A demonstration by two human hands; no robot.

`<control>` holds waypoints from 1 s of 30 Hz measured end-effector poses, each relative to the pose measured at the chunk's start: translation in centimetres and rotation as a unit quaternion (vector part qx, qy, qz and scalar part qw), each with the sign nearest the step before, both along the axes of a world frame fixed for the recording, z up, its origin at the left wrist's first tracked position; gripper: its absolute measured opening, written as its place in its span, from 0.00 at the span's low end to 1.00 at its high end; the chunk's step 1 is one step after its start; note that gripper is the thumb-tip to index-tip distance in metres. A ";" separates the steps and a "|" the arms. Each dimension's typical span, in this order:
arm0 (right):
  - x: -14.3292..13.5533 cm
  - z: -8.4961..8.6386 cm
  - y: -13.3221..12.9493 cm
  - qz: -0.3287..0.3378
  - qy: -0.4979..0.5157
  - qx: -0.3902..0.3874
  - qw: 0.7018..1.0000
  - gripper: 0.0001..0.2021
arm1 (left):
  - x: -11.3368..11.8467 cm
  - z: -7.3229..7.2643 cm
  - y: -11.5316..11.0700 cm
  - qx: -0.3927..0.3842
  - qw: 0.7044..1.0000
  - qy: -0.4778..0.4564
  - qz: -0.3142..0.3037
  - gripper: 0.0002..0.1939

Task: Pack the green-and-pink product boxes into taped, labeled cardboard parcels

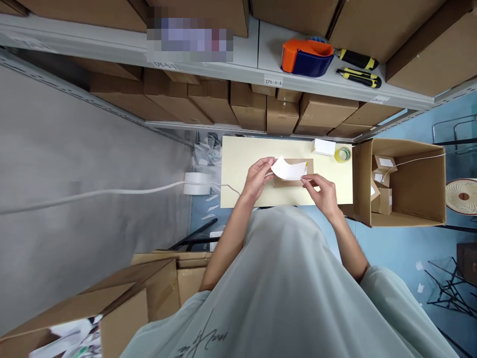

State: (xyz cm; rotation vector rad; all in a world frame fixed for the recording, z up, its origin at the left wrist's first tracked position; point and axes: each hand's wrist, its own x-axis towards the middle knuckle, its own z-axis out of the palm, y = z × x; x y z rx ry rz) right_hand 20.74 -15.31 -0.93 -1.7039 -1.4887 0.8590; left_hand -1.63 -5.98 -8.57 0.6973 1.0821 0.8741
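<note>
A curved white paper or label (289,169) with a small yellow mark at its right end is held between both hands. My left hand (257,177) pinches its left end. My right hand (321,193) pinches its lower right corner. Beneath the paper, a flat brown cardboard box (286,183) lies on the cream tabletop (242,171). A small white box (324,147) and a roll of yellowish tape (343,154) sit at the table's back right.
An open carton (417,189) with several small boxes stands right of the table. Above the table, a shelf (238,49) bears cartons, an orange-and-blue tape dispenser (307,57) and knives (359,77). A white cable (149,191) runs in from the left.
</note>
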 end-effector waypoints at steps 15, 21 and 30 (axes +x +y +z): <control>6.2 -6.8 -0.4 -0.108 0.082 -0.108 0.985 0.22 | 3.0 -1.5 -4.5 0.003 0.996 0.092 -0.019 0.32; 7.8 -9.8 0.7 -0.119 0.179 -0.124 0.969 0.26 | 4.6 -2.2 -5.9 0.010 0.992 0.120 -0.039 0.30; 10.4 -10.5 0.9 -0.101 0.221 -0.121 0.962 0.26 | 6.1 -4.6 -8.2 -0.012 0.983 0.141 -0.120 0.32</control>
